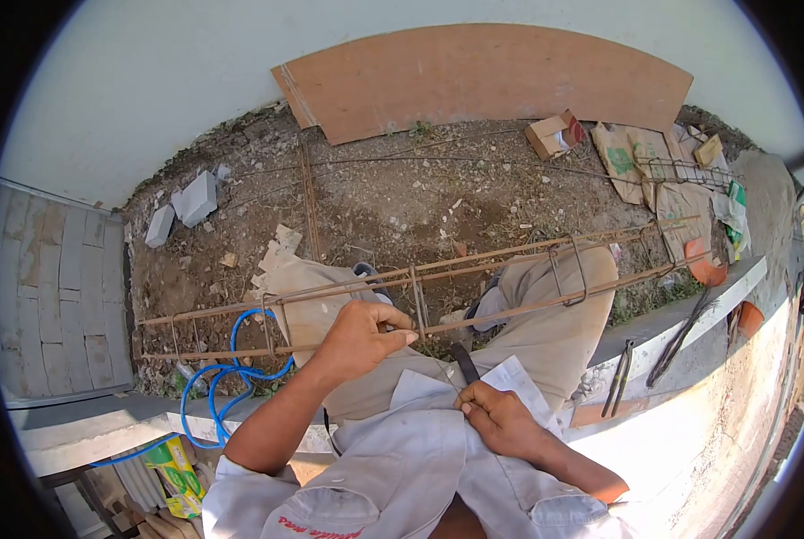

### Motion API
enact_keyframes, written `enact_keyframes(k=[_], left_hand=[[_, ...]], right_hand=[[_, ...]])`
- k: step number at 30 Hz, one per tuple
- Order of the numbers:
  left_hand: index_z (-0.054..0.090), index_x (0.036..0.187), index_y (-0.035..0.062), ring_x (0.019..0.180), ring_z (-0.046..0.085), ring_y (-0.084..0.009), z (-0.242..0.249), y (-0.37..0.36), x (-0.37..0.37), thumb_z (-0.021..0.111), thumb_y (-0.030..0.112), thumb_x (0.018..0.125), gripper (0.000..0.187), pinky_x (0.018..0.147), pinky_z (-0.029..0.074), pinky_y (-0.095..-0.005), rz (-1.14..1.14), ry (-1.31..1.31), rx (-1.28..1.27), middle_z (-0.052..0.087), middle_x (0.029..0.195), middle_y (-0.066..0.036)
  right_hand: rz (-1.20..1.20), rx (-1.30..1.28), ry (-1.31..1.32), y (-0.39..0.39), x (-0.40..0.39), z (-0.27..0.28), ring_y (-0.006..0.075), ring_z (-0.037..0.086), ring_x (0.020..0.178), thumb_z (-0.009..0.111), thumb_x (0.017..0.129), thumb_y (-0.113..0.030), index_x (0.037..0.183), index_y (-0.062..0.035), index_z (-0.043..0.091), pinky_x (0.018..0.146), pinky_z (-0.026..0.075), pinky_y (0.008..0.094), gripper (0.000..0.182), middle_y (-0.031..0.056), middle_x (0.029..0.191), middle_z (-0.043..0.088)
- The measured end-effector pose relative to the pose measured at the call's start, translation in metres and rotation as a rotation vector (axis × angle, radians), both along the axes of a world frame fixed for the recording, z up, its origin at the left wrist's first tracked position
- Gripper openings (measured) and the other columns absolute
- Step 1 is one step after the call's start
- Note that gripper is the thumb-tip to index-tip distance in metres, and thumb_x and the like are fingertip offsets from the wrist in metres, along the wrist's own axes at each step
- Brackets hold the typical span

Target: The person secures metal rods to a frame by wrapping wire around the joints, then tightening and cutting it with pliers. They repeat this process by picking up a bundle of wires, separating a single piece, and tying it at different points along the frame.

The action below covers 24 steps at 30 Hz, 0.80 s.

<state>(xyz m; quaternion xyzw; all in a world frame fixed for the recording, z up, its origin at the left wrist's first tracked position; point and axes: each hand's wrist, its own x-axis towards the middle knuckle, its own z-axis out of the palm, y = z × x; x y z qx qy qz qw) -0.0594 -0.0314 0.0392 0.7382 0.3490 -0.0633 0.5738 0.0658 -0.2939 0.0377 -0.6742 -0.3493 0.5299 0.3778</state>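
A long cage of rusty rebar (487,266) with square stirrups lies across my knees. My left hand (366,337) is closed in a pinch at the cage's lower bar, beside a stirrup (419,301). Whatever lies between its thumb and forefinger is too small to make out. Closer to my body, over my lap, my right hand (500,415) is curled into a fist. A dark flat strip (465,361) sticks out of it towards the cage; its kind does not show. Faint thin wire seems to run between the two hands.
Blue hose (213,395) coils at the left under the cage end. On the concrete ledge (640,328) at right lie pincers (619,377) and a bundle of dark wire (680,346). Grey blocks (195,199), a cardboard box (554,135) and a plywood sheet (492,81) stand beyond.
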Motion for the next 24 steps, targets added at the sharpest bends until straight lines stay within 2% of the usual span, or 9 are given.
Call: enact_keyframes(k=[3,6,10,13,15,18,24], left_hand=[[0.081,0.097,-0.0033,0.069,0.065,-0.0103,0.000,-0.002,0.001,0.084,0.015,0.085,0.022,0.063,0.052,-0.0313,0.005,-0.012,0.028,0.076,0.078,-0.010],[0.080,0.093,-0.0020,0.067,0.057,-0.0048,0.008,-0.009,0.006,0.086,0.011,0.085,0.016,0.059,0.045,-0.0258,0.042,-0.016,0.048,0.072,0.075,-0.001],[0.080,0.091,-0.0019,0.068,0.058,-0.0048,-0.001,-0.014,0.005,0.087,0.012,0.086,0.016,0.060,0.046,-0.0260,0.067,-0.033,0.090,0.073,0.077,-0.002],[0.080,0.090,-0.0023,0.070,0.061,-0.0060,-0.004,-0.014,0.003,0.085,0.012,0.088,0.015,0.061,0.048,-0.0266,0.099,-0.053,0.064,0.075,0.078,-0.004],[0.079,0.091,-0.0034,0.071,0.065,-0.0083,-0.009,-0.012,0.001,0.082,0.011,0.089,0.015,0.063,0.051,-0.0280,0.129,-0.085,0.037,0.076,0.080,-0.008],[0.077,0.092,-0.0040,0.072,0.065,-0.0079,-0.013,-0.012,0.002,0.081,0.007,0.090,0.012,0.064,0.052,-0.0271,0.230,-0.153,-0.119,0.076,0.081,-0.007],[0.073,0.087,-0.0028,0.073,0.066,-0.0083,-0.004,-0.021,0.004,0.085,0.008,0.086,0.017,0.066,0.054,-0.0276,0.140,-0.145,0.113,0.075,0.081,-0.008]], right_hand=[[0.018,-0.001,-0.011,0.003,0.000,0.000,0.0411,0.074,0.080,0.060,0.102,-0.011,0.110,-0.0019,0.062,0.072,0.056,0.0468,0.012,0.0212,0.085,0.073],[0.011,0.001,-0.027,0.008,-0.003,-0.008,0.0398,0.073,0.076,0.062,0.102,-0.014,0.110,-0.0020,0.064,0.070,0.056,0.0459,0.014,0.0203,0.081,0.072],[-0.045,-0.099,0.017,0.036,0.000,-0.003,0.0324,0.072,0.068,0.062,0.103,-0.016,0.108,-0.0011,0.065,0.066,0.055,0.0428,0.016,0.0170,0.075,0.071],[-0.086,-0.083,0.134,0.052,0.000,-0.022,0.0254,0.071,0.066,0.061,0.104,-0.016,0.105,-0.0004,0.066,0.064,0.055,0.0405,0.017,0.0149,0.073,0.071],[-0.107,-0.059,0.127,0.059,-0.005,-0.033,0.0238,0.070,0.064,0.060,0.105,-0.016,0.103,0.0002,0.065,0.063,0.055,0.0398,0.017,0.0136,0.071,0.071],[-0.140,-0.049,0.142,0.066,-0.011,-0.034,0.0231,0.069,0.061,0.060,0.105,-0.014,0.102,0.0011,0.064,0.061,0.054,0.0393,0.016,0.0129,0.070,0.070],[-0.198,-0.016,0.148,0.067,-0.018,-0.035,0.0223,0.068,0.059,0.060,0.103,-0.010,0.100,0.0020,0.062,0.058,0.053,0.0391,0.012,0.0132,0.068,0.068]])
